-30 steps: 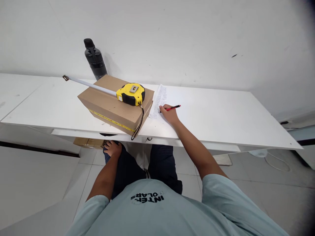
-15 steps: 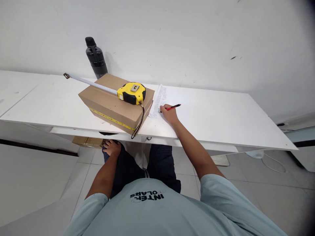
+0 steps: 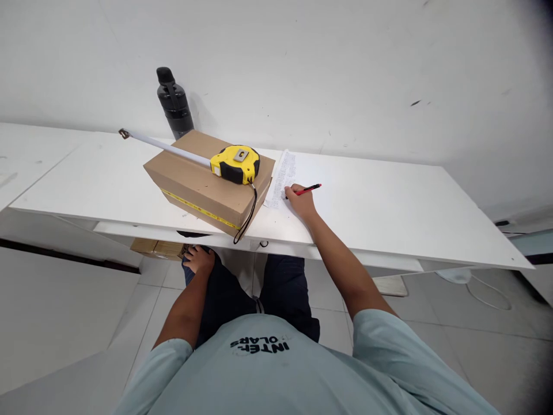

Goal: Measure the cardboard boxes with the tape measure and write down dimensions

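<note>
Pen (image 3: 307, 189), slim and red with a black tip, sits pinched in the right hand (image 3: 299, 200) fingers, tip down on the written paper sheet (image 3: 283, 173) lying flat on the smooth white table (image 3: 389, 202). Left hand (image 3: 199, 259) rests loosely curled on the knee.

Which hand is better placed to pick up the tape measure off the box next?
Probably left: the left hand rests empty on the knee below the cardboard box, while the right hand grips the red pen.
</note>
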The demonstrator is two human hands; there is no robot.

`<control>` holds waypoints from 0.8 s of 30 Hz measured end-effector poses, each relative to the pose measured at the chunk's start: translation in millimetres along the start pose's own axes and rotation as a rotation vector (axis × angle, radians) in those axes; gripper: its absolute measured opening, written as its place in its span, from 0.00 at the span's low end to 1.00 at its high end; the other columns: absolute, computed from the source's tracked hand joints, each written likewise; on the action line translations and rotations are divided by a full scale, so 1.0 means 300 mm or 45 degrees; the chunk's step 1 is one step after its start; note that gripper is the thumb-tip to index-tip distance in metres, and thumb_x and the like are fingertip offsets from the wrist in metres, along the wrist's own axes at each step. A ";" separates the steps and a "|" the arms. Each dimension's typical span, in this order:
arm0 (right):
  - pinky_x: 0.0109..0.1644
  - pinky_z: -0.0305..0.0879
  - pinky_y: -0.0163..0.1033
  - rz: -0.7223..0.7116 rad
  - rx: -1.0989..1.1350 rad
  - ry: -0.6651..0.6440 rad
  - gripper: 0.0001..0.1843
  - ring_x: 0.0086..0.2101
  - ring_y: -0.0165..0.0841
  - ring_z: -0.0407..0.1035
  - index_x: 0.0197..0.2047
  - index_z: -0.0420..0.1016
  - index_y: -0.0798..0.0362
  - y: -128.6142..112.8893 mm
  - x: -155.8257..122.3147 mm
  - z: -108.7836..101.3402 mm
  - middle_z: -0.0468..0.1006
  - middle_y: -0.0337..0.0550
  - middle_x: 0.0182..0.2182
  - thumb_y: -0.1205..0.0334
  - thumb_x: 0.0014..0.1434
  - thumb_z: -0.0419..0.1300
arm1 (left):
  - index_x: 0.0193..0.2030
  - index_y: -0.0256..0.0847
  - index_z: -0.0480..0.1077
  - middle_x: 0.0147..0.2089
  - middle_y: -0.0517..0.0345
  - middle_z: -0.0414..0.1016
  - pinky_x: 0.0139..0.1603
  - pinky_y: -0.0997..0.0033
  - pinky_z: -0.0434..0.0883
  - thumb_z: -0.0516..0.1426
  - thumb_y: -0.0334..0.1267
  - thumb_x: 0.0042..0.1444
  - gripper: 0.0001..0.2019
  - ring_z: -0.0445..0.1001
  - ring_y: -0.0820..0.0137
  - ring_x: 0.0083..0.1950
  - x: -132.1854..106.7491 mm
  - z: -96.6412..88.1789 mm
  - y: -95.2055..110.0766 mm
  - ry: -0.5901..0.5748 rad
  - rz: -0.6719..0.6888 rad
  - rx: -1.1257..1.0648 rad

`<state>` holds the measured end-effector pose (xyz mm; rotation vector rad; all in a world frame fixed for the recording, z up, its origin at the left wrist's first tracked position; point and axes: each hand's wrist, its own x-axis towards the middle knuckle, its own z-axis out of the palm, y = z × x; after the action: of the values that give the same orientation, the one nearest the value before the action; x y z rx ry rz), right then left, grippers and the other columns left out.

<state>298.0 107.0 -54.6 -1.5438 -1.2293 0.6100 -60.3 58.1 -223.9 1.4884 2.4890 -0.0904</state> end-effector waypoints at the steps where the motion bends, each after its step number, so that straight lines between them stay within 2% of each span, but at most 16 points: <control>1: 0.36 0.58 0.40 0.000 -0.001 -0.008 0.22 0.28 0.31 0.59 0.21 0.57 0.47 0.000 0.000 0.000 0.63 0.36 0.21 0.46 0.57 0.61 | 0.70 0.33 0.63 0.77 0.28 0.59 0.70 0.33 0.62 0.53 0.51 0.65 0.32 0.56 0.37 0.78 0.000 -0.001 0.001 -0.002 0.002 0.000; 5: 0.36 0.59 0.40 0.003 -0.007 -0.014 0.22 0.29 0.31 0.60 0.22 0.59 0.48 -0.001 -0.001 0.001 0.65 0.36 0.22 0.44 0.57 0.60 | 0.71 0.33 0.63 0.77 0.28 0.59 0.69 0.34 0.62 0.52 0.50 0.65 0.32 0.56 0.37 0.77 -0.001 -0.005 0.005 -0.007 -0.002 0.002; 11: 0.36 0.58 0.40 0.003 -0.023 0.011 0.23 0.29 0.31 0.58 0.22 0.55 0.47 -0.002 -0.005 0.001 0.62 0.36 0.21 0.43 0.57 0.60 | 0.71 0.35 0.63 0.78 0.28 0.58 0.69 0.32 0.62 0.53 0.50 0.65 0.32 0.55 0.37 0.78 -0.004 -0.007 0.001 -0.007 0.001 -0.002; 18: 0.35 0.55 0.41 0.007 -0.029 0.050 0.24 0.28 0.30 0.54 0.22 0.52 0.47 0.000 -0.007 0.001 0.57 0.34 0.21 0.45 0.57 0.60 | 0.71 0.33 0.63 0.77 0.28 0.59 0.70 0.32 0.62 0.53 0.51 0.65 0.33 0.55 0.38 0.78 -0.008 -0.006 -0.002 -0.011 -0.003 -0.001; 24: 0.35 0.56 0.40 0.026 -0.008 0.029 0.22 0.28 0.30 0.56 0.21 0.52 0.47 -0.005 -0.006 -0.001 0.60 0.35 0.21 0.48 0.56 0.60 | 0.71 0.32 0.63 0.77 0.27 0.59 0.70 0.33 0.62 0.53 0.51 0.65 0.33 0.56 0.38 0.78 -0.010 -0.011 0.001 -0.016 -0.004 -0.001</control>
<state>296.9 105.1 -53.5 -1.5664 -1.2007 0.6010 -59.3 56.3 -220.2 1.4792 2.4817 -0.0992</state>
